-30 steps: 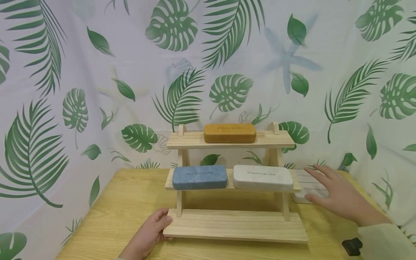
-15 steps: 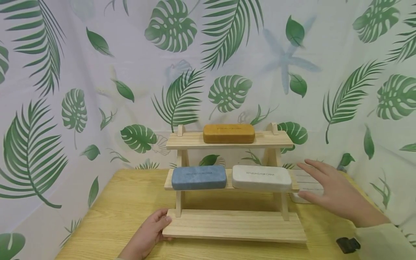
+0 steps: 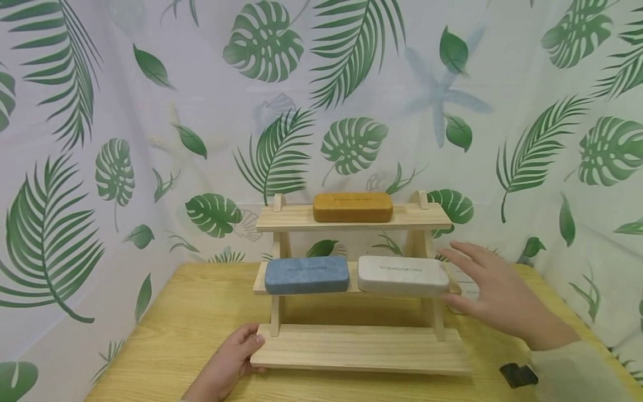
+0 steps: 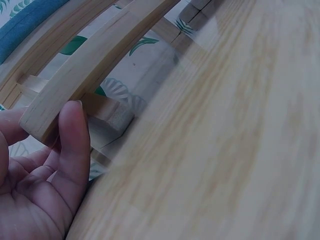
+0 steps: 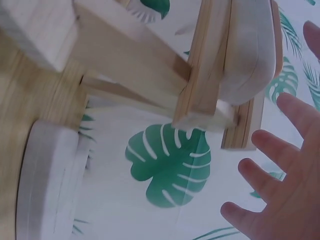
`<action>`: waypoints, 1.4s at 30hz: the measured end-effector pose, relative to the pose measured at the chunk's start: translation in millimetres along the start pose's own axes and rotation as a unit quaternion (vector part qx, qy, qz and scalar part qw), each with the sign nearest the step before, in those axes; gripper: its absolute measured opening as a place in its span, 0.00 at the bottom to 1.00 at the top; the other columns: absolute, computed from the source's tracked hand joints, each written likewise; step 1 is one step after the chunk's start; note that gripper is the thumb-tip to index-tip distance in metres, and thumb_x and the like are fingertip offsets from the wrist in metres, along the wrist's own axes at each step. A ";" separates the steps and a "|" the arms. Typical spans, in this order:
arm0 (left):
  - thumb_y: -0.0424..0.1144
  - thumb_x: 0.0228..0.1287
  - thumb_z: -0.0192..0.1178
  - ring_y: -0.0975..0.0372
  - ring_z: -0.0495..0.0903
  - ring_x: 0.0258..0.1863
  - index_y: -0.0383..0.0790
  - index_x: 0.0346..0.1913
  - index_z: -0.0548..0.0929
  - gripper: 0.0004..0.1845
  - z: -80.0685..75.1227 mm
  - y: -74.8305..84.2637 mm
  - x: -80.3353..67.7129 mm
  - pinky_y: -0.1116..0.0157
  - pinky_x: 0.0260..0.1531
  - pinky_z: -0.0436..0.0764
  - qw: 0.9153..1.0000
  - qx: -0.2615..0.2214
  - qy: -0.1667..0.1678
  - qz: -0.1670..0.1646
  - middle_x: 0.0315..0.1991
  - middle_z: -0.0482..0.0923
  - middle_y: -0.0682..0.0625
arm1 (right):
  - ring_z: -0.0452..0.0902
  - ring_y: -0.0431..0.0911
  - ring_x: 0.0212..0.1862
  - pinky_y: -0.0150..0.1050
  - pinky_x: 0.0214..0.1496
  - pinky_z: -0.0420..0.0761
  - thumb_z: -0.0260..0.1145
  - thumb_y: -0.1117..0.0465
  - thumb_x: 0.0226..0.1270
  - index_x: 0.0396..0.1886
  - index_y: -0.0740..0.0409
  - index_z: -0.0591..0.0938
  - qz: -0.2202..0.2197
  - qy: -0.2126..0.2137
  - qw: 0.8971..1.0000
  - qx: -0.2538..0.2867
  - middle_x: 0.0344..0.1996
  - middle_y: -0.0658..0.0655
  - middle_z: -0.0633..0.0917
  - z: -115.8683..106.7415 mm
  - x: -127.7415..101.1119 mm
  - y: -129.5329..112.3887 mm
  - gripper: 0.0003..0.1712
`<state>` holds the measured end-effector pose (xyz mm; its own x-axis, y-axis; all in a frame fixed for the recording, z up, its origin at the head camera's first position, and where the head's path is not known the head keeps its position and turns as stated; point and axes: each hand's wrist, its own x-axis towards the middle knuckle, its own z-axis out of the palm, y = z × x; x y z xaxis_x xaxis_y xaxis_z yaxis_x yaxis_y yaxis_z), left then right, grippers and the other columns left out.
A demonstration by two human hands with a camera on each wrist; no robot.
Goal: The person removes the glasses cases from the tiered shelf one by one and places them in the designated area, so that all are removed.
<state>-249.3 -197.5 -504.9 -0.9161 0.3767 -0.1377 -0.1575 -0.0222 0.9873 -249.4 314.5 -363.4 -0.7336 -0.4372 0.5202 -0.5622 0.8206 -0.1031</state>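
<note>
A three-tier wooden display rack (image 3: pixel 361 347) stands on the table. My left hand (image 3: pixel 225 358) grips the left end of its bottom board, with the thumb on top; the left wrist view shows the thumb (image 4: pixel 74 145) against the board's edge. An orange glasses case (image 3: pixel 353 207) lies on the top tier. The middle tier bears a blue glasses case (image 3: pixel 306 274) on the left and a white glasses case (image 3: pixel 399 274) on the right. Just right of the white case, my right hand (image 3: pixel 502 301) is held with fingers spread, holding nothing. The right wrist view shows its fingers apart from the case.
Partly hidden behind my right hand, more white cases (image 3: pixel 469 291) lie on the table right of the rack; one white case (image 5: pixel 47 180) shows in the right wrist view. A leaf-patterned cloth (image 3: pixel 201 84) hangs close behind and at both sides of the yellow wooden table (image 3: pixel 166 329).
My right hand has moved left, from over the white cases on the table to the right end of the white case on the middle tier. The left hand keeps its hold.
</note>
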 end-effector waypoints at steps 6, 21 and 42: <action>0.49 0.81 0.51 0.50 0.82 0.50 0.24 0.75 0.55 0.36 1.4 0.7 -0.4 0.56 0.42 0.84 1.000 0.001 0.002 0.003 0.60 0.76 0.39 | 0.62 0.63 0.69 0.68 0.61 0.66 0.77 0.41 0.57 0.76 0.46 0.68 -0.015 0.008 1.000 0.007 0.71 0.60 0.69 5.6 8.7 -7.1 0.49; 0.49 0.80 0.52 0.53 0.82 0.48 0.24 0.74 0.56 0.36 0.2 -0.1 -0.5 0.58 0.41 0.83 1.000 0.003 0.006 0.005 0.58 0.78 0.40 | 0.61 0.65 0.71 0.68 0.65 0.64 0.74 0.39 0.61 0.76 0.41 0.68 -0.022 -0.008 1.000 0.011 0.72 0.62 0.68 17.3 25.4 -26.2 0.46; 0.49 0.80 0.51 0.51 0.82 0.49 0.24 0.74 0.56 0.36 0.3 0.3 -1.2 0.57 0.42 0.83 1.000 -0.002 -0.002 0.005 0.59 0.77 0.40 | 0.62 0.67 0.70 0.69 0.65 0.65 0.69 0.33 0.63 0.78 0.42 0.66 0.029 -0.070 0.997 -0.003 0.74 0.64 0.65 46.2 40.9 -34.4 0.47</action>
<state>-248.1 -197.7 -504.5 -0.9159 0.3807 -0.1276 -0.1498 -0.0291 0.9883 -277.8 251.4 -377.7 -0.8111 -0.4357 0.3902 -0.5153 0.8479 -0.1245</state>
